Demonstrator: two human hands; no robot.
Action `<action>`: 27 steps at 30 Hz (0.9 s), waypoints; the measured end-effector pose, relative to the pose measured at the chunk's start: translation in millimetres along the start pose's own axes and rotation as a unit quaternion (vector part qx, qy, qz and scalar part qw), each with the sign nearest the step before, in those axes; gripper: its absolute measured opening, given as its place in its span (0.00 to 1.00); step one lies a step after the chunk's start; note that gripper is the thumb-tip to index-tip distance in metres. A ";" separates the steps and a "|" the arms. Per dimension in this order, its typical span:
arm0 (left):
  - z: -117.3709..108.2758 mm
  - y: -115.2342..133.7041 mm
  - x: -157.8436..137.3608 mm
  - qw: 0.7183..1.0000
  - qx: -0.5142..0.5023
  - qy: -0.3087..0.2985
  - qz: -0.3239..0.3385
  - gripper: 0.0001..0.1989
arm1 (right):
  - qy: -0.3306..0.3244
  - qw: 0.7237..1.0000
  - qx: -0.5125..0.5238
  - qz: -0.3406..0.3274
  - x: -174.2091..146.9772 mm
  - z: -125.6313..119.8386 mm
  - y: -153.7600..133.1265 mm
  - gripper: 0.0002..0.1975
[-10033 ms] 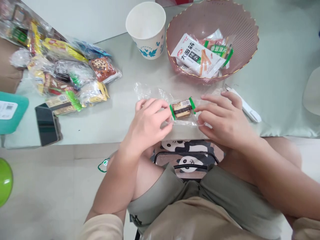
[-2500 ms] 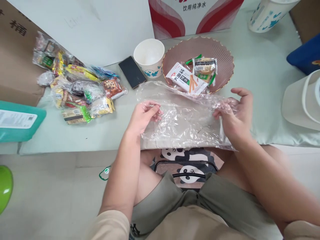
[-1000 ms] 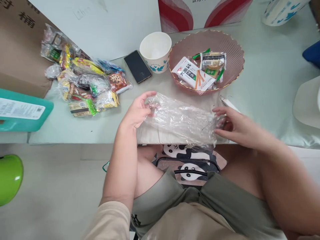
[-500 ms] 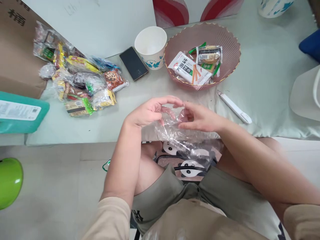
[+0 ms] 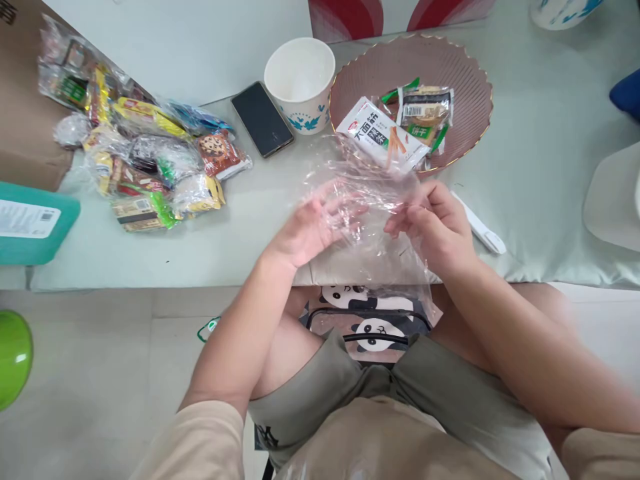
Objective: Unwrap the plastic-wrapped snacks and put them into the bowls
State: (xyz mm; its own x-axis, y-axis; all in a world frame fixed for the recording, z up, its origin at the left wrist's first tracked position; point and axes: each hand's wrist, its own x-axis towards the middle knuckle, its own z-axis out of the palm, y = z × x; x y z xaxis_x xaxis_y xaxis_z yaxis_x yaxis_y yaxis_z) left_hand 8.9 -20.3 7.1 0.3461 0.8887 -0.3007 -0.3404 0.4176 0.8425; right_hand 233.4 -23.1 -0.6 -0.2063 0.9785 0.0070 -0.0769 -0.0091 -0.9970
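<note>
Nearest to us, over the front edge of the table (image 5: 150, 253), we hold a clear plastic bag (image 5: 370, 220) between both hands, and everything else we place by that bag. Our left hand (image 5: 313, 230) sits under or inside its left side with the fingers spread wide and loose, the film draped across them; our right hand (image 5: 435, 227) curls narrow on the bag's right side, fingertips seeming to pinch a fold, though the crinkled film blurs the exact grip, so we cannot say how firmly. The bag's lower corner hangs off the table edge toward the panda-print pouch (image 5: 370, 323) on our lap. To handle such thin film well, we judge it best to keep the pinch light, pull the two sides apart evenly, and hold the bag clear of the things behind it. Just right of the bag lies a white pen-like tool (image 5: 483, 227). Behind it stands the pink bowl (image 5: 465, 60) with a few snack packets (image 5: 383, 133), the bag's upper edge reaching its near rim. Behind and left are a paper cup (image 5: 300, 83) and a phone (image 5: 261, 119), and further left a heap of wrapped snacks (image 5: 145, 160).
</note>
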 end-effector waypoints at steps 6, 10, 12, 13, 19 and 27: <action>20.5 -18.9 -4.1 0.989 -0.001 -0.131 -0.063 0.54 | 0.088 0.994 -0.065 0.015 -2.9 -0.1 4.9 0.16; 36.4 -33.9 -2.3 0.998 0.055 -0.032 -0.027 0.38 | 0.113 0.989 -0.095 0.016 -3.9 0.0 5.8 0.11; 40.8 -37.9 0.2 0.995 0.085 0.047 -0.010 0.21 | 0.116 0.990 -0.082 0.015 -3.5 -0.9 6.8 0.11; 41.2 -38.2 1.6 0.992 0.096 0.078 -0.010 0.14 | 0.117 0.990 -0.072 0.016 -3.4 -1.6 7.5 0.11; 25.8 -23.6 4.5 0.980 0.142 0.134 0.021 0.12 | 0.054 0.997 -0.042 0.041 -6.2 -7.7 7.3 0.17; 3.0 -14.0 0.3 0.975 0.221 -0.029 0.000 0.18 | 0.031 0.997 -0.056 0.047 -3.6 -13.6 9.9 0.09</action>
State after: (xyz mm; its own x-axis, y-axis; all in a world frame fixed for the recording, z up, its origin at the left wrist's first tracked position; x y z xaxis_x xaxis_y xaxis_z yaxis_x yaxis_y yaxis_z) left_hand 16.4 -26.4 -3.5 0.3994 0.8711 -0.2858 0.0643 0.2844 0.9566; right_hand 246.7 -23.9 -11.6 -0.1464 0.9853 -0.0876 0.0506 -0.0810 -0.9954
